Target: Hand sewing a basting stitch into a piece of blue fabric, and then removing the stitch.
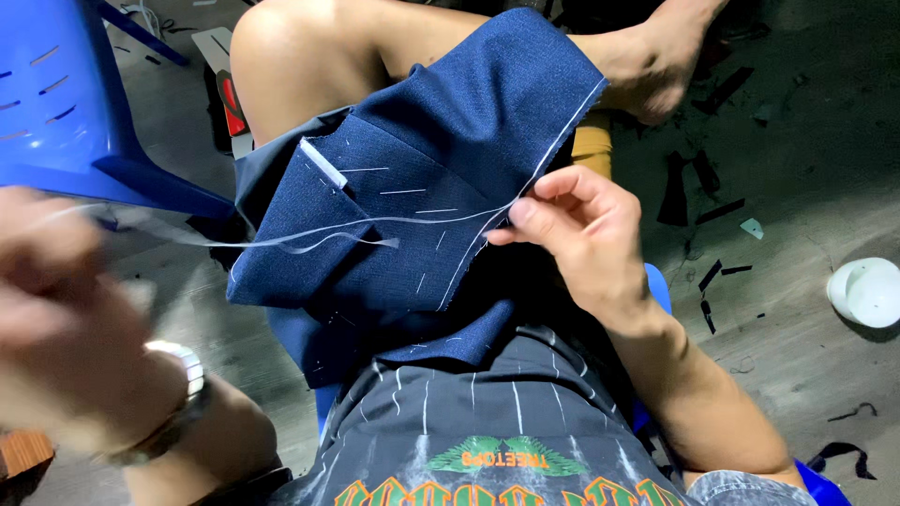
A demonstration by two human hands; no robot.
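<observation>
Grey floor littered with dark scraps lies below as the right hand (pixel 586 234) pinches the navy cloth (pixel 422 178) edge and the blurred left hand (pixel 66 328), grip unclear, draws white thread (pixel 281 239) taut mid-stitch.

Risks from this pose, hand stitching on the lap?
1. The left hand is motion-blurred, with the white thread stretched taut: it could snap or pucker the navy fabric.
2. The right hand pinches only the fabric's edge, so it may slip.
3. The fabric rests on a bare knee; any needle is unseen, so a prick is possible.

Two hands (pixel 581 234), one navy cloth (pixel 422 178), one white cup (pixel 867 292).
</observation>
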